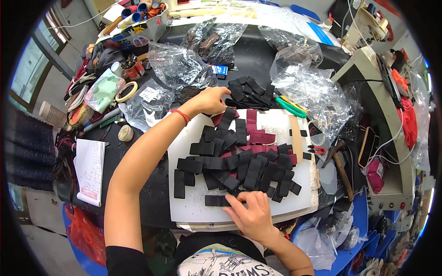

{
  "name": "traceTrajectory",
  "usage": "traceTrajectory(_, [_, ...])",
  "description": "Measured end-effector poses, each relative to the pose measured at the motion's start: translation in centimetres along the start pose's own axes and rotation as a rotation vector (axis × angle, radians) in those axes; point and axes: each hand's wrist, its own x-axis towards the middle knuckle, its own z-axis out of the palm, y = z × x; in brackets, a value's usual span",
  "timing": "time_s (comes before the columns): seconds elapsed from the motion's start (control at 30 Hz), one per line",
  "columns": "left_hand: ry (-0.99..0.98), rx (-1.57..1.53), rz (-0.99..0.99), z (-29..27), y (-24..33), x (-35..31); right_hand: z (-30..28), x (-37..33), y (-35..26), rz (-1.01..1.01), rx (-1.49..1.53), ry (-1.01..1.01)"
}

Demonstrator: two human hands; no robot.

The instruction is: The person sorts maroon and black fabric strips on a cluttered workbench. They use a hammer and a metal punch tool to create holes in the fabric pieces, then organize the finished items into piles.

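Short black fabric strips (254, 171) lie in a loose, overlapping heap on a white board (189, 212), with dark red strips (261, 137) among them. At the near edge of the heap, my right hand (252, 214) pinches the right end of a flat black strip (214, 200). My left hand (212, 100) reaches across to the board's far edge, beside a second pile of black strips (251, 92). Its fingers are curled and partly hidden, so what they hold cannot be made out.
Green-handled scissors (291, 107) lie beyond the board. At the right are a hammer (343, 172) and small red-handled snips (316, 149). Clear plastic bags (308, 85) crowd the far side. On the left are a notepad (90, 170) and a tape roll (126, 92).
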Motion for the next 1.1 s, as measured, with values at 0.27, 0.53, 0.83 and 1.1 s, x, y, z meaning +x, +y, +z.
traceTrajectory(0.27, [0.507,0.454,0.231,-0.9,1.1,-3.3,-2.1,0.4,0.2,-0.009,-0.013,0.071])
traceTrajectory(0.53, [0.903,-0.814,0.200,-1.6,2.7,-13.1,-14.2,-7.1,19.9,0.610,-0.644,0.310])
traceTrajectory(0.83, [0.511,-1.329,-0.046,9.7,8.7,-23.6,-14.0,-11.0,25.6,0.625,-0.722,-0.006])
traceTrajectory(1.1, [0.357,-1.156,-0.029,12.6,9.0,-20.1,-15.7,-10.4,23.5,0.506,-0.544,0.280])
